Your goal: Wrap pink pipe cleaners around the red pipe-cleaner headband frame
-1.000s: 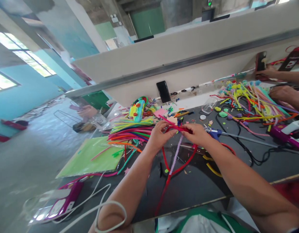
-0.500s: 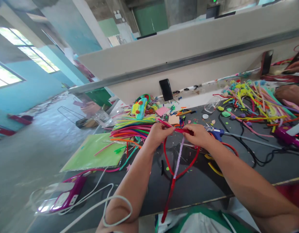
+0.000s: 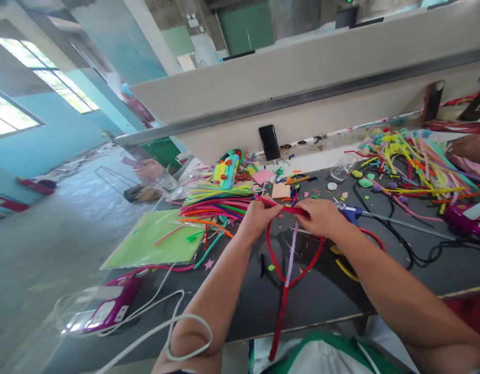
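My left hand [image 3: 258, 219] and my right hand [image 3: 320, 215] are both closed, a short gap apart, pinching the red pipe cleaner [image 3: 292, 210] that runs between them. From it hangs a red loop [image 3: 273, 254], pointed at the bottom, with a lilac pipe cleaner [image 3: 290, 254] down its middle. Below the point, a fuzzy red stem [image 3: 279, 319] reaches past the table's front edge. A pink strand [image 3: 263, 199] sticks out beyond my left fingers. Beside my left hand lies a bundle of coloured pipe cleaners [image 3: 216, 204]. My fingertips partly hide the grip.
A blue glue gun [image 3: 351, 213] lies right of my right hand. Behind stands a black phone [image 3: 269, 142] against the white partition [image 3: 302, 83]. A green sheet [image 3: 146, 241], a purple device [image 3: 113, 304] and a white cable [image 3: 191, 317] are at left. A co-worker's hand [image 3: 471, 148] is far right.
Both hands keep their hold on the red pipe cleaner, almost in place. The hanging stem has swung slightly right. One of the co-worker's hands has left the view, showing a dark bottle.
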Demonstrator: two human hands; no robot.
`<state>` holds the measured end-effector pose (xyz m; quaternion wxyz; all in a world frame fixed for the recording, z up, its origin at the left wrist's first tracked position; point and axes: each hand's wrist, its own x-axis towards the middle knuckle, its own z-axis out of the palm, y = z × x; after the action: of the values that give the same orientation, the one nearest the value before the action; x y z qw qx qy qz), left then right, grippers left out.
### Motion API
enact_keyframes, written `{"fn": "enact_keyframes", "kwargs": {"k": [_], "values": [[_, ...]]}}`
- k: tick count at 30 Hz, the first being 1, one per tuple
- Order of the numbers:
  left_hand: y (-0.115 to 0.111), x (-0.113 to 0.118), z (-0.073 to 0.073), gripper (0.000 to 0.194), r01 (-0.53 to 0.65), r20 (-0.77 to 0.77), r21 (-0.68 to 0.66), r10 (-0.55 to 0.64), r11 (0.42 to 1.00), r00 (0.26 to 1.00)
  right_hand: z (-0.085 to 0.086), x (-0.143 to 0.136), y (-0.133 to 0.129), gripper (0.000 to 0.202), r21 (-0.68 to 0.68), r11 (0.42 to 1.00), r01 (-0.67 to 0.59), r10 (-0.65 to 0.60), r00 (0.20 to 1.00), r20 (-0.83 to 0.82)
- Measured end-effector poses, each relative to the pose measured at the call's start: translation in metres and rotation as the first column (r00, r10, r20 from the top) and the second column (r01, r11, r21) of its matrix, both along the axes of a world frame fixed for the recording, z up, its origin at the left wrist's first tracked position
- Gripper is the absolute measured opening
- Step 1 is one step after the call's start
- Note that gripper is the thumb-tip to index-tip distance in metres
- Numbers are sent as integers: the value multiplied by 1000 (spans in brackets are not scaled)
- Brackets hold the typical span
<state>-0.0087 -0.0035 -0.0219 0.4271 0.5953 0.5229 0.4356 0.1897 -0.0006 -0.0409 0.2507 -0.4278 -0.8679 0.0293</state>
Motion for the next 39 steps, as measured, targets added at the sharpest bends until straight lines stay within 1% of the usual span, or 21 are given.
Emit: {"fn": "enact_keyframes", "kwargs": {"k": [4, 9, 13, 16, 20, 24, 31, 35, 37, 39], "values": [[-3, 6, 2, 23, -22, 17, 6, 22, 1000, 1000, 6, -2, -8, 22, 57, 996, 64, -68, 995, 76], [-4, 6, 4, 25, -11, 134, -77, 21, 997, 991, 3, -3, -9, 29, 89, 994, 65, -70, 996, 55], [-4, 5, 3, 27, -11, 210, -122, 36, 992, 977, -3, -3, -3, 29, 66, 997, 51, -52, 999, 6], [-4, 6, 2, 26, -20, 237, -99, 43, 995, 971, -4, -3, 1, 28, 37, 999, 36, -36, 999, 2], [-5, 8, -3, 22, -19, 227, -64, 33, 998, 973, -4, 0, 4, 25, -6, 1000, 1, -1, 1000, 11], [-4, 8, -6, 22, -14, 244, -58, 27, 998, 969, -3, 1, 5, 27, -22, 1000, -19, 20, 999, 29], [-3, 5, -2, 30, 50, 364, -174, 17, 984, 931, -4, 1, 4, 27, -8, 1000, -21, 21, 1000, 20], [-3, 4, -3, 28, 39, 325, -133, 6, 990, 946, -2, 1, 4, 26, -36, 999, -34, 36, 997, 61], [-3, 4, -2, 26, 30, 298, -114, 5, 993, 955, 3, -2, 3, 24, -46, 998, -30, 34, 995, 96], [-3, 4, 1, 26, 30, 293, -107, 2, 994, 956, 12, -6, 2, 22, -51, 998, -27, 33, 991, 127]]}}
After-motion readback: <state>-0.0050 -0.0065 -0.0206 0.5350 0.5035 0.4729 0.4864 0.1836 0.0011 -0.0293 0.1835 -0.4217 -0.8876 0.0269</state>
